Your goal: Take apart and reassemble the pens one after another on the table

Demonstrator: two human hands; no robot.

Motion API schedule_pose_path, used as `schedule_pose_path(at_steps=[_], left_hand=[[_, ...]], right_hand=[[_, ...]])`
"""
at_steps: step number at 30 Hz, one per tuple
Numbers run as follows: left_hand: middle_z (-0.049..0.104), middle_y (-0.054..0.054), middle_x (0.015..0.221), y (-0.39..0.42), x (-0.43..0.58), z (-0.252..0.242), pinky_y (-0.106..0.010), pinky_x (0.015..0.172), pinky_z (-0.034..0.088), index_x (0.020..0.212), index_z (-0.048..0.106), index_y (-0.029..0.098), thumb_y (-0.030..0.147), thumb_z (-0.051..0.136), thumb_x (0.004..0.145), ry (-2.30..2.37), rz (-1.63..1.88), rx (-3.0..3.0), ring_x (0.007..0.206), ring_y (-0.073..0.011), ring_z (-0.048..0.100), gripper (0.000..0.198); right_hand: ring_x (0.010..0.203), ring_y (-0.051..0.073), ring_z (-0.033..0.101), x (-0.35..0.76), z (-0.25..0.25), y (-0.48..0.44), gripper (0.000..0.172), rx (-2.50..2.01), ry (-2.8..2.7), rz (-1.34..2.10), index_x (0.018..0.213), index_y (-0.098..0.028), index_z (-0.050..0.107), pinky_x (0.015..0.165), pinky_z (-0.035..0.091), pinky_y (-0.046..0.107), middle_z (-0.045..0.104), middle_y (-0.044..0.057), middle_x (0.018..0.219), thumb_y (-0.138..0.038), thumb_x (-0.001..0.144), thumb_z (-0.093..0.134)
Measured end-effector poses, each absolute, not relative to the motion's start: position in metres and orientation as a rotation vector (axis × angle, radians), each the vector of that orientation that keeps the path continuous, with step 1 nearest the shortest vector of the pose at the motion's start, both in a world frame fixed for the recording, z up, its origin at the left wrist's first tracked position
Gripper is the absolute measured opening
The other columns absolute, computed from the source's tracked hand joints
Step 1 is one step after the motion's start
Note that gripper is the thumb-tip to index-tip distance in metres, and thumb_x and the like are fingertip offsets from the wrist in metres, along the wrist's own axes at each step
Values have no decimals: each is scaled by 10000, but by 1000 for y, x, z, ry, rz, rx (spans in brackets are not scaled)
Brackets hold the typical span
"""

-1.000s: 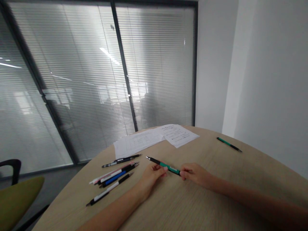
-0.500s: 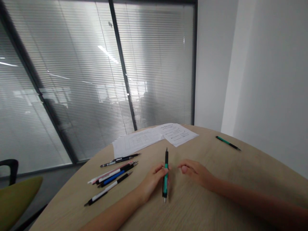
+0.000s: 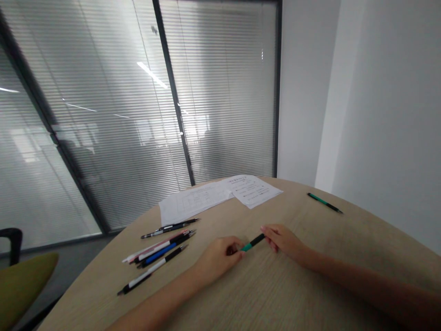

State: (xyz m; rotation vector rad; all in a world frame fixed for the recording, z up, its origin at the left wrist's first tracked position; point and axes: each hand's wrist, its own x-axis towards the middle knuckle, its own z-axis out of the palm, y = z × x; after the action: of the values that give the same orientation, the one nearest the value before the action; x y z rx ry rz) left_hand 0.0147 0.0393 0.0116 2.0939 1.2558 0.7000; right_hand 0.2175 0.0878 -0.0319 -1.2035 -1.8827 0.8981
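A green and black pen (image 3: 253, 242) is held between my two hands just over the table. My left hand (image 3: 220, 257) is closed around its green end, hiding that part. The fingers of my right hand (image 3: 281, 240) pinch the black tip end, so the point is hidden. To the left of my left hand lie a white and black pen (image 3: 151, 271), a blue and black pen (image 3: 160, 254), and pink and white pens (image 3: 155, 248) close together. Slightly farther off, dark pens (image 3: 170, 228) lie beside the papers.
Printed sheets of paper (image 3: 196, 202) lie at the far side of the round wooden table (image 3: 275, 294). Another green and black pen (image 3: 324, 202) rests near the right edge. A green chair (image 3: 27, 285) stands at the left. Behind are a glass partition with blinds (image 3: 227, 92) and a white wall (image 3: 386, 101).
The green pen has turned from pointing away to slanting towards the right. My right hand, earlier apart from it, now grips its tip end. My left hand has curled around the other end.
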Motion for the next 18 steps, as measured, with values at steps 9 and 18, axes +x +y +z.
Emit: schedule_pose_path(at_steps=[9, 18], left_hand=[[511, 38, 580, 53, 2, 15, -199, 514, 310, 728, 638, 181, 184, 627, 557, 1212, 806, 1825, 541, -108, 431, 172], [431, 63, 466, 62, -2, 5, -188, 451, 226, 617, 611, 156, 295, 613, 582, 1276, 987, 1623, 455, -79, 347, 144]], right_hand=[[339, 66, 340, 222, -36, 101, 397, -1175, -1484, 1106, 501, -192, 356, 375, 282, 209, 345, -62, 393, -483, 770, 333], [349, 67, 343, 225, -39, 104, 421, -1132, -1539, 1129, 489, -195, 331, 389, 283, 215, 337, -62, 397, -514, 764, 329]])
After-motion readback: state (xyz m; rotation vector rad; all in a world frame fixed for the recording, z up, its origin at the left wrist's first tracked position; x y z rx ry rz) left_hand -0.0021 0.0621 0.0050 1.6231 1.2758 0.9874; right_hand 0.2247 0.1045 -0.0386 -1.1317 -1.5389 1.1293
